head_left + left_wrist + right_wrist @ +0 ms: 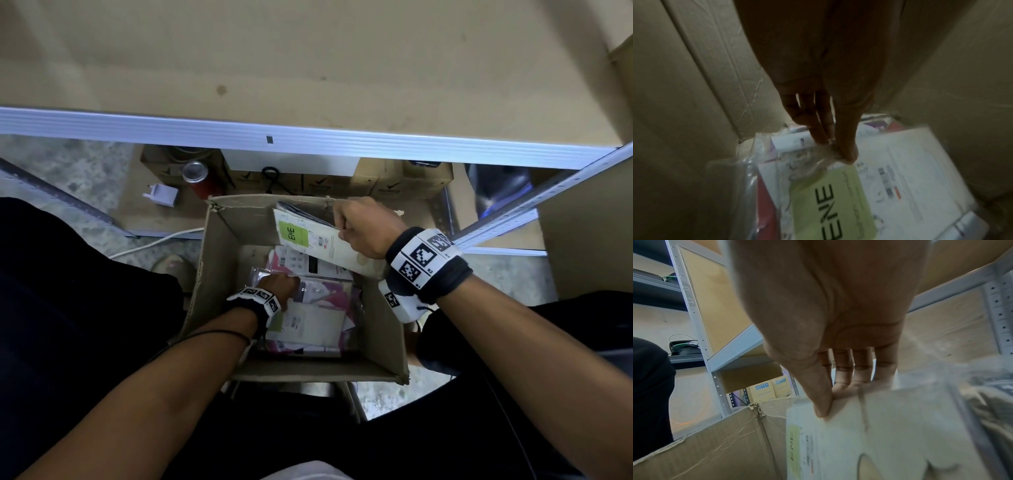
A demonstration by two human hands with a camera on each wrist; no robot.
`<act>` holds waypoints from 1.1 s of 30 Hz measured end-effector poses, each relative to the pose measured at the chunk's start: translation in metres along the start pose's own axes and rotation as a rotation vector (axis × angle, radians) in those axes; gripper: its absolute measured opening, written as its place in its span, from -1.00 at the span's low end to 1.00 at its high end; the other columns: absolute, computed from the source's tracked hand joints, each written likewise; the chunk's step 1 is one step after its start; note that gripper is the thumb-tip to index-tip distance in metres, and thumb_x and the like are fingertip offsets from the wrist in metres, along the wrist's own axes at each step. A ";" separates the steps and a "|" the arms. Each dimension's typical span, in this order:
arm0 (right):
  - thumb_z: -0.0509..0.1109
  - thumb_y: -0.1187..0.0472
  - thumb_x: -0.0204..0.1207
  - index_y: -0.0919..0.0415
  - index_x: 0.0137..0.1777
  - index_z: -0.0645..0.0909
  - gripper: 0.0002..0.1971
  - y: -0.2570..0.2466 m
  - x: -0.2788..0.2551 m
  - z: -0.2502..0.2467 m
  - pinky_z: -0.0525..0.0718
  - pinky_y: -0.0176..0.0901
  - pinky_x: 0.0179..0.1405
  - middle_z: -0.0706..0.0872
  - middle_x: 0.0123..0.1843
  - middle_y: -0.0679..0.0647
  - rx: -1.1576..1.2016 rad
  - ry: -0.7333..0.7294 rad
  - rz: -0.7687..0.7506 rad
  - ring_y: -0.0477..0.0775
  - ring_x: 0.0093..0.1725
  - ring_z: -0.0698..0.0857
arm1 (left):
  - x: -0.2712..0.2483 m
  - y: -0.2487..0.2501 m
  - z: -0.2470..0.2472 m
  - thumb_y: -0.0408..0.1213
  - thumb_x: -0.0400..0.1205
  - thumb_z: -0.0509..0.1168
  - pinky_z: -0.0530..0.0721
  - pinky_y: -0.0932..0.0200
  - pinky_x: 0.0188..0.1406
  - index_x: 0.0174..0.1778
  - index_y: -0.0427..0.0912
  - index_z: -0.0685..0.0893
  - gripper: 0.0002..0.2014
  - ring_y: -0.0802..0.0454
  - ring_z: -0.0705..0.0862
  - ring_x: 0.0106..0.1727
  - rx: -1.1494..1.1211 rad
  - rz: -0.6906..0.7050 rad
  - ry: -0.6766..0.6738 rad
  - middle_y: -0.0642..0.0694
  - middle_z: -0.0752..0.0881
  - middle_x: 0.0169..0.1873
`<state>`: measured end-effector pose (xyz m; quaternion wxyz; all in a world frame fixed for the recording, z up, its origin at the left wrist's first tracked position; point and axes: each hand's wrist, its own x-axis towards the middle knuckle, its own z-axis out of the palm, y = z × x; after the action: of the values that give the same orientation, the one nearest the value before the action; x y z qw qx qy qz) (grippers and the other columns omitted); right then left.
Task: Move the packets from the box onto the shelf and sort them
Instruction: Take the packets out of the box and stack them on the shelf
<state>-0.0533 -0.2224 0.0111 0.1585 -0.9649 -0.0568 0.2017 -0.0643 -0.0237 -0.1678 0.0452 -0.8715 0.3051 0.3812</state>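
Note:
An open cardboard box point(215, 270) stands between my knees with several packets inside. My right hand point(359, 226) pinches a white packet with a green "ENE" label point(308, 240) and holds it tilted above the box's far right corner; the right wrist view shows the thumb point(822, 402) on top and the other fingers behind the right hand's packet point(890, 434). My left hand point(277, 284) is low inside the box. There its fingertips point(846, 154) pinch the clear wrapper corner of another green-labelled packet point(830, 203) on the pile. The tan shelf board point(308, 68) is bare.
The shelf's pale metal front rail point(308, 137) runs across just beyond the box. Below it stand brown cartons point(394, 186), a red can point(198, 180) and a white plug point(162, 196) with its cable. A perforated metal upright point(513, 212) slants at the right. Dark trousers flank the box.

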 end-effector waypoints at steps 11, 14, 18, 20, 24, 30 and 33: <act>0.41 0.32 0.51 0.04 -0.28 0.48 -0.77 -0.007 0.005 -0.005 0.54 -0.11 -0.32 0.63 -0.16 0.01 -0.027 0.032 -0.031 0.12 -0.18 0.64 | -0.034 0.030 -0.042 -0.39 0.47 0.57 0.73 0.01 0.20 -0.02 -0.19 0.86 -0.82 -0.12 0.79 0.11 -0.133 0.063 0.000 -0.14 0.85 0.02; 0.42 0.33 0.49 0.06 -0.25 0.56 -0.83 -0.011 0.005 -0.007 0.70 0.00 -0.16 0.66 -0.13 0.01 -0.018 0.042 -0.016 0.13 -0.13 0.67 | -0.047 0.032 -0.059 -0.44 0.47 0.54 0.73 0.01 0.15 -0.13 -0.17 0.85 -0.88 -0.09 0.79 0.03 -0.182 0.072 0.065 -0.10 0.86 -0.07; 0.45 0.30 0.46 0.04 -0.24 0.55 -0.82 -0.019 0.003 -0.009 0.63 -0.10 -0.19 0.67 -0.15 -0.01 -0.040 0.076 -0.010 0.12 -0.11 0.68 | -0.068 0.029 -0.081 -0.39 0.56 0.47 0.76 0.02 0.11 -0.05 -0.20 0.82 -0.91 -0.13 0.80 0.05 -0.236 0.095 0.102 -0.16 0.84 -0.03; 0.46 0.29 0.45 0.04 -0.23 0.57 -0.84 -0.021 -0.001 -0.009 0.54 -0.16 -0.26 0.68 -0.17 -0.02 -0.042 0.107 0.005 0.10 -0.14 0.67 | -0.082 0.026 -0.094 -0.43 0.59 0.43 0.75 -0.03 0.14 0.00 -0.29 0.80 -0.90 -0.18 0.79 0.08 -0.296 0.107 0.108 -0.25 0.83 -0.01; 0.49 0.26 0.43 0.02 -0.20 0.62 -0.87 -0.026 -0.015 -0.013 0.62 -0.14 -0.24 0.68 -0.22 -0.06 -0.042 0.151 0.022 0.08 -0.16 0.68 | -0.120 0.020 -0.129 -0.40 0.46 0.56 0.72 0.15 -0.02 -0.24 -0.16 0.81 -0.92 0.01 0.80 -0.12 -0.270 0.206 0.210 -0.01 0.84 -0.27; 0.53 0.30 0.41 0.15 -0.18 0.69 -0.92 -0.032 -0.046 -0.033 0.70 -0.13 -0.06 0.76 -0.20 -0.05 0.041 0.241 -0.043 0.06 -0.11 0.74 | -0.181 0.005 -0.181 -0.29 0.48 0.60 0.69 0.13 -0.01 -0.24 -0.16 0.80 -0.90 0.04 0.77 -0.14 -0.316 0.301 0.323 -0.07 0.84 -0.20; 0.54 0.30 0.40 0.18 -0.14 0.72 -0.92 -0.030 -0.063 -0.054 0.63 -0.22 -0.05 0.77 -0.18 -0.02 0.060 0.291 -0.025 -0.02 -0.16 0.71 | -0.207 -0.004 -0.206 -0.31 0.51 0.58 0.65 0.21 -0.10 -0.26 -0.12 0.74 -0.86 0.21 0.71 -0.30 -0.378 0.338 0.347 -0.02 0.80 -0.29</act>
<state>-0.0903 -0.2203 0.0911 0.1964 -0.9780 -0.0391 0.0592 -0.0389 0.0183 0.1200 -0.2348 -0.8535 0.3724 0.2788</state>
